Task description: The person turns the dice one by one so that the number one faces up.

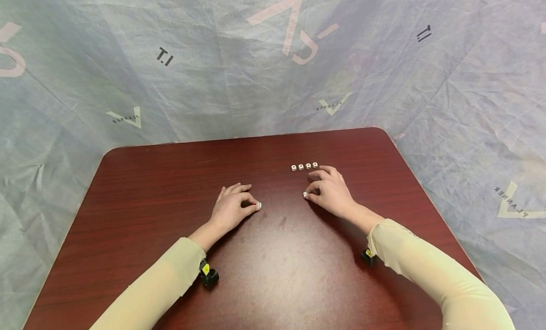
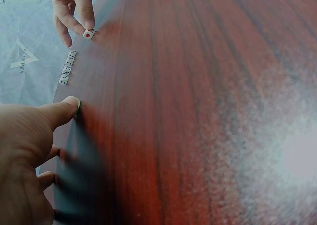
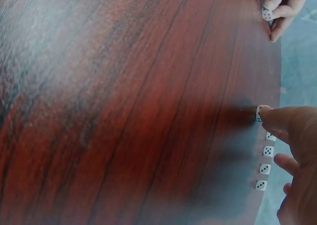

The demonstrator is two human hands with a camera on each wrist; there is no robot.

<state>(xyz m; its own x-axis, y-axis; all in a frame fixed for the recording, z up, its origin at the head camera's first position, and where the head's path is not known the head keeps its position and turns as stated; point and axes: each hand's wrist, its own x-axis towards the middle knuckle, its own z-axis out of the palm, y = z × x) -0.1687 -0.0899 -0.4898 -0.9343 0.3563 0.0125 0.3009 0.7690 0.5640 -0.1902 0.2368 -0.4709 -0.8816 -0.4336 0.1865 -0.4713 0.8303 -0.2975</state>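
Between thumb and forefinger, my left hand pinches a white die close over the table; in the left wrist view the thumb hides most of it. My right hand pinches another white die, whose red pip faces the left wrist camera. Beyond the right hand, several white dice stand in a short row with small gaps between them. The right hand's outer fingers spread near the right end of this row. In the right wrist view, dark pips show on the row dice.
The dark red wood-grain table has rounded far corners and a bright glare patch near the front. Grey printed cloth hangs behind it and at both sides. Small black devices sit at both wrists, by the pale sleeves.
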